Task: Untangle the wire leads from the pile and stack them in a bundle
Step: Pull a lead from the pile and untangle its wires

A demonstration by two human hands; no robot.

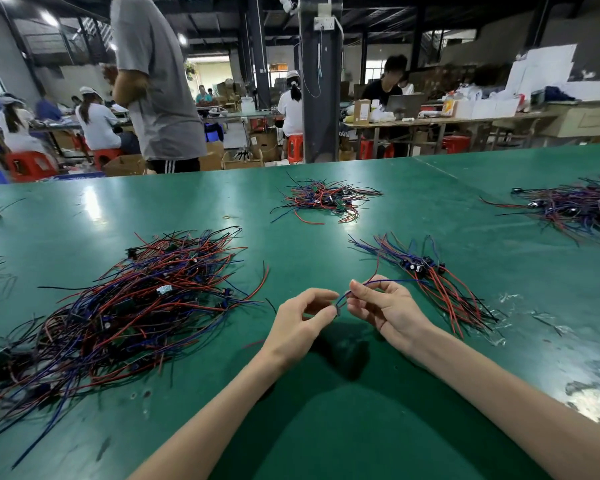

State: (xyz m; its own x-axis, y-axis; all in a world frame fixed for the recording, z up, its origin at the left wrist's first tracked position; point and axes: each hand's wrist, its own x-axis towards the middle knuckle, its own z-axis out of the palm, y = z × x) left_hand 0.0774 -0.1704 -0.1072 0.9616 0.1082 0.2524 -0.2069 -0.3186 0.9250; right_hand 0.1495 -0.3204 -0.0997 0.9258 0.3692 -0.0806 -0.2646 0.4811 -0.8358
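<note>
Both hands are up over the middle of the green counter (326, 427), working one lead (392, 280) between them. The left hand (303, 315) pinches the small dark end piece between thumb and fingertips. The right hand (383, 308) is just beside it, palm up, pinching the thin blue and red strands where they leave that piece.

That lead is off the counter. Its blue strand runs right towards the sorted bundle (426, 271), and its red strand curls up behind the right hand's fingers. I can't tell whether the blue tip is touching the bundle or only lying close to it.

The big tangled pile (136, 299) sits to the left with plenty left in it, so this looks like early going.

Here's the danger. If that blue tip is caught among the bundle's strands, a tug will drag the neat leads askew and fan them out. The grips are light, on thin, springy wire. If either one slips, the lead could flick back towards the pile and snag again. Laid crosswise instead of along the others, it would leave the bundle's component ends uneven.

Further back lie a smaller heap (326, 199) and, at far right, another heap (579, 206), both well clear.
</note>
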